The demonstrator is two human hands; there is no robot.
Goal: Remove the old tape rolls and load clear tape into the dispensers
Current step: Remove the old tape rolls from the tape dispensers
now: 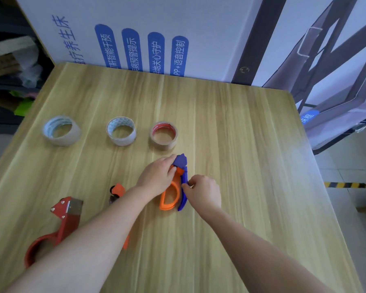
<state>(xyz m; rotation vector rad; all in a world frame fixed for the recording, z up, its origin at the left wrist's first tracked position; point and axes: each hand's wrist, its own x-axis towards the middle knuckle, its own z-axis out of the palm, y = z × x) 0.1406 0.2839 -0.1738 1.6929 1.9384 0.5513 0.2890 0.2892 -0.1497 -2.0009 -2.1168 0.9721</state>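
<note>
The wooden table [251, 144] fills most of the view, with a white printed board [188, 15] carrying blue labels standing along its 12 o'clock edge.

At 8 o'clock on the table lies a red tape dispenser [61, 225] on its side, with its toothed metal head pointing toward 12 and its round loop partly under the left forearm.

At the table's centre is an orange-and-blue tape dispenser [167, 205], head toward 12 and orange loop toward 6, with a blue side plate [184, 178] along its 3 o'clock side. Whether a roll sits in the loop cannot be told.

The left hand [156, 176] grips the head end of this dispenser from 9 o'clock, fingers curled over it and thumb on the orange part. The right hand [203, 191] pinches the blue side plate from 3 o'clock with curled fingers.

Three rolls stand in a row across the far half. There is a clear tape roll [73, 137] at 10 o'clock and a second clear tape roll [123, 142] at 11. A brown tape roll [164, 145] with a red core sits at 12, near the dispenser's head but apart from it.

A small orange dispenser [117, 190] shows at 7 o'clock of the left hand, mostly hidden by the forearm.
</note>
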